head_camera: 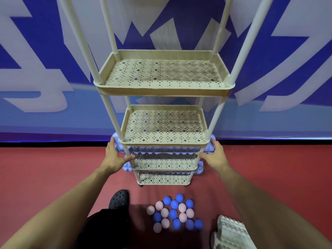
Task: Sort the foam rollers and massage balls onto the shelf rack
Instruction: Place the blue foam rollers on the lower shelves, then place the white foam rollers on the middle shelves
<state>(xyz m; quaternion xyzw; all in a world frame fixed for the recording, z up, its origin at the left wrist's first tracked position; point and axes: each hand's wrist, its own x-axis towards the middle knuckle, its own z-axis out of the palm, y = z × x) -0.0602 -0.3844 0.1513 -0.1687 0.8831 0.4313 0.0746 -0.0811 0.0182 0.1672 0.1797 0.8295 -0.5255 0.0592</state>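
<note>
Head view, looking down the front of a tall cream shelf rack (164, 90) with perforated tiers, standing on a red floor (53, 168) against a blue-and-white patterned wall (36, 60).

Upper two visible tiers — bare perforated trays. Below them, a lilac foam roller (162, 150) with a ridged surface lies crosswise on a lower tier; its ends stick out past the rack posts on both sides. A second lilac roller (200, 168) shows on the tier beneath, its ends also poking out left and right.

Left hand (115, 157): fingers wrapped over the left end of the upper roller, thumb stretched toward the front post — grasping the roller. Right hand (214, 155): fingers curled over the right end of the same roller, thumb reaching toward the right post, also grasping it. Both forearms are bare and extend forward from the bottom of the view.

On the floor in front of the rack, a loose cluster of spiky massage balls (175, 212), blue ones and pale pink ones mixed, touching or just beside one another. To their right, near the bottom edge, a pale ridged foam roller (231, 232) lies on the floor, partly hidden by the right forearm; a second pale piece seems to lie just beside it, though I cannot tell for sure.

Left of the balls, a black perforated clog (119, 199) and a dark trouser leg (106, 229).
</note>
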